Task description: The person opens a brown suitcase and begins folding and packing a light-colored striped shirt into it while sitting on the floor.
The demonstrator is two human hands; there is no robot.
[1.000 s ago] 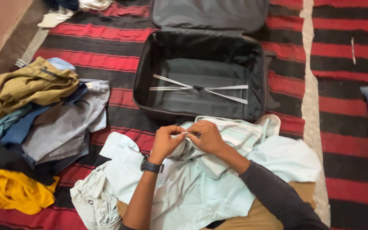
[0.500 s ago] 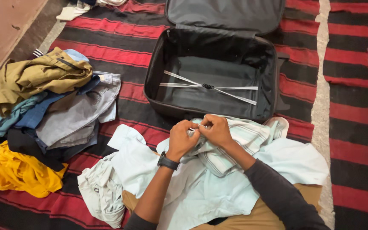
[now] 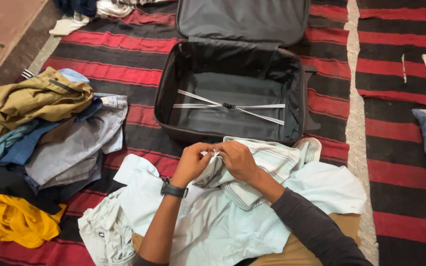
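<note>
Right in front of the open black suitcase [image 3: 230, 93], both hands pinch the striped shirt [image 3: 262, 167]: left hand [image 3: 192, 163] and right hand [image 3: 237, 160] touching, fabric bunched between and spilling right over the pale shirt [image 3: 213, 221].

striped pale-green shirt [image 3: 267, 165] | black suitcase [image 3: 232, 88] | red-black striped rug [image 3: 124, 54]
</note>
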